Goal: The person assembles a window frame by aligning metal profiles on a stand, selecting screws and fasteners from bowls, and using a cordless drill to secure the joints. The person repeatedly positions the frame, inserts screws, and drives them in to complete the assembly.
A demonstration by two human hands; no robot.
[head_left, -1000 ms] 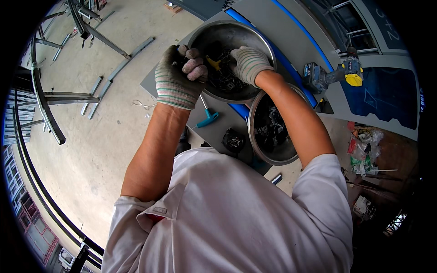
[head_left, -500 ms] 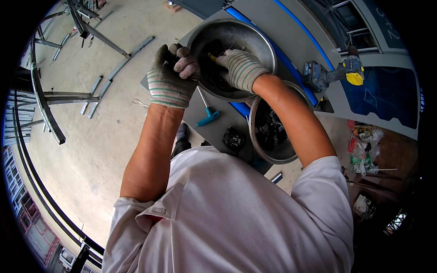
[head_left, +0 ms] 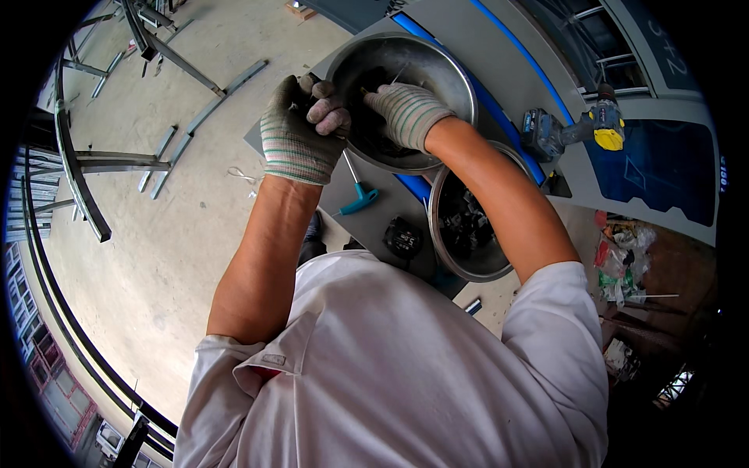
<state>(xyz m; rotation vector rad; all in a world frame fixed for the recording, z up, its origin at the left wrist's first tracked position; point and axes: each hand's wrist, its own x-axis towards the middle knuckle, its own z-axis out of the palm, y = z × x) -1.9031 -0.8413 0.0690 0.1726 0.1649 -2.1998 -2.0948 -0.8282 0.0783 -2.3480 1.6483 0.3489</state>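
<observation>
Nearest us, our right forearm crosses the second steel bowl (head_left: 468, 226), full of dark parts, on the grey counter (head_left: 382, 222). Further out, our gloved left hand (head_left: 300, 129) is curled at the left rim of the far steel bowl (head_left: 437, 66); what it pinches we cannot tell. Our right hand (head_left: 406, 113) reaches deeper, fingers closed down among the dark pieces inside. The bowl lies straight ahead, right hand nearer its middle.

A large round steel bowl (head_left: 449, 66) sits on the grey work table (head_left: 507, 62). Nearer the person from it lies a second steel bowl of dark parts (head_left: 468, 226); right, a yellow-and-black cordless drill (head_left: 573, 129); below-left, a teal-handled T-wrench (head_left: 357, 195).
</observation>
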